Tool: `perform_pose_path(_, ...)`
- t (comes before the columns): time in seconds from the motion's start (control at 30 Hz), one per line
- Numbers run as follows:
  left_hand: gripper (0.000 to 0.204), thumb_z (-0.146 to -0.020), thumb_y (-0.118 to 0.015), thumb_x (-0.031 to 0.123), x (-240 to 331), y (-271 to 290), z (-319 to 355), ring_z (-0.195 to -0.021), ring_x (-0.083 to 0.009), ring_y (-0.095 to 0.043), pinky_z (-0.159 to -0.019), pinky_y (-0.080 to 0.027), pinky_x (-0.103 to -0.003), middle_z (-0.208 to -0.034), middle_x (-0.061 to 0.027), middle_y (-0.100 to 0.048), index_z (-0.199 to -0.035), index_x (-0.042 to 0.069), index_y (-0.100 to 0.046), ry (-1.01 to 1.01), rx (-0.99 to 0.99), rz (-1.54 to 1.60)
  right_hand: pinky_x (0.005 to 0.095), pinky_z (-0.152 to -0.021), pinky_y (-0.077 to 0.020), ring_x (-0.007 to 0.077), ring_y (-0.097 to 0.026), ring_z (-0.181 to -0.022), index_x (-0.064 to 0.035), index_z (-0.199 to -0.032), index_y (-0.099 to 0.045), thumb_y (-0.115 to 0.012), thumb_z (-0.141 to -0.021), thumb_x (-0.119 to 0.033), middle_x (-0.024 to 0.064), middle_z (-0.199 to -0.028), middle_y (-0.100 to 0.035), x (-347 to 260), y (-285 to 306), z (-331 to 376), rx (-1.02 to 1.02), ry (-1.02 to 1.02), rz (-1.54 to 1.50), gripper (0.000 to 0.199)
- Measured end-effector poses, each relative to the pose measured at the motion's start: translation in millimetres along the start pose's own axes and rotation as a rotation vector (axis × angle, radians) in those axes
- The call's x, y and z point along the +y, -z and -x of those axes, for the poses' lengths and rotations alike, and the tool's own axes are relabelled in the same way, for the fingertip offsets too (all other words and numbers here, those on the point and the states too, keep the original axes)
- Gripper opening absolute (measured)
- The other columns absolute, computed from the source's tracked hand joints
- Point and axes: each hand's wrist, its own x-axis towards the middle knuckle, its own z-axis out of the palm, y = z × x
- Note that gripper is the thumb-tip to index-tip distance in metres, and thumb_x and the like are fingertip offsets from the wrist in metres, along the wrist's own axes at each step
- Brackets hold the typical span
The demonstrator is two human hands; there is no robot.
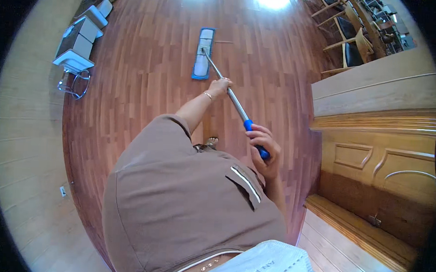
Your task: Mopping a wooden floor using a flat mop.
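Note:
A flat mop (pixel 201 65) with a blue-edged, whitish head rests on the wood floor ahead of me. Its silver pole (pixel 237 105) slants back toward my right side and ends in a blue and black grip. My left hand (pixel 220 87), arm stretched forward, is closed around the pole partway down. Near my chest on the right, my right hand (pixel 265 148) wraps round the blue grip at the top end.
Salon-type wash units (pixel 81 42) and a clear-backed chair (pixel 74 82) stand along the left wall. Wooden chairs with dark seats (pixel 353 54) line a cluttered counter at the far right. A carved wooden door (pixel 372 162) is on the right. Reddish-brown floorboards (pixel 148 69) stretch ahead.

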Motion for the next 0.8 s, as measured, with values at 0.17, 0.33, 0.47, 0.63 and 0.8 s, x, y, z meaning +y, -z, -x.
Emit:
perform_pose_path(0.17, 0.007, -0.077, -0.061, 0.018, -45.5, 21.6, 52.1, -0.097, -0.0272, -0.061, -0.071, -0.05, -0.045, -0.092, -0.0054, -0.063, -0.082, 0.015, -0.064, 0.007, 0.129, -0.055, 0.0447, -0.098, -0.0369, 0.0329, -0.056, -0.11, -0.0039, -0.078, -0.06, -0.058, -0.068, -0.002, 0.0121, -0.096, -0.066, 5.6, -20.5, -17.4, -0.228, 0.009, -0.055, 0.011)
perform_pose_path(0.33, 0.018, -0.076, -0.065, 0.027, -51.1, 13.0, 124.7, -0.094, -0.0309, -0.059, -0.07, -0.049, -0.048, -0.088, -0.0097, -0.062, -0.079, 0.01, -0.062, 0.109, 0.278, 0.004, 0.0442, -0.099, -0.0358, 0.0322, -0.058, -0.107, -0.0039, -0.072, -0.058, -0.059, -0.066, -0.007, 0.0097, -0.088, -0.065, -11.1, -25.4, -2.6, -0.318, -0.002, -0.094, 0.007)
perform_pose_path(0.47, 0.024, -0.076, -0.067, 0.031, -32.6, 6.5, 165.7, -0.09, -0.034, -0.058, -0.071, -0.048, -0.048, -0.084, -0.0132, -0.061, -0.074, 0.008, -0.061, 0.15, 0.327, 0.034, 0.0442, -0.098, -0.0368, 0.0315, -0.059, -0.104, -0.0025, -0.069, -0.057, -0.058, -0.068, -0.007, 0.0097, -0.082, -0.065, -27.7, -17.9, 17.5, -0.307, -0.032, -0.144, 0.005)
perform_pose_path(0.63, 0.023, -0.075, -0.068, 0.025, 0.4, -12.1, 205.9, -0.084, -0.0359, -0.057, -0.072, -0.047, -0.047, -0.077, -0.0155, -0.059, -0.067, 0.006, -0.058, 0.053, 0.368, 0.06, 0.0445, -0.095, -0.0395, 0.0323, -0.06, -0.102, -0.0005, -0.069, -0.057, -0.057, -0.068, -0.006, 0.0119, -0.079, -0.065, -57.4, 8.2, 50.9, -0.295, -0.07, -0.193, 0.006)
perform_pose_path(0.8, 0.024, -0.075, -0.069, 0.025, 68.3, -23.9, 222.3, -0.08, -0.0372, -0.056, -0.07, -0.044, -0.048, -0.075, -0.016, -0.058, -0.065, 0.006, -0.056, -0.087, 0.304, 0.159, 0.0444, -0.091, -0.043, 0.0338, -0.061, -0.098, 0.0002, -0.067, -0.059, -0.058, -0.063, -0.005, 0.0139, -0.078, -0.066, -107.6, 43.5, 101.0, -0.206, -0.135, -0.118, 0.007)
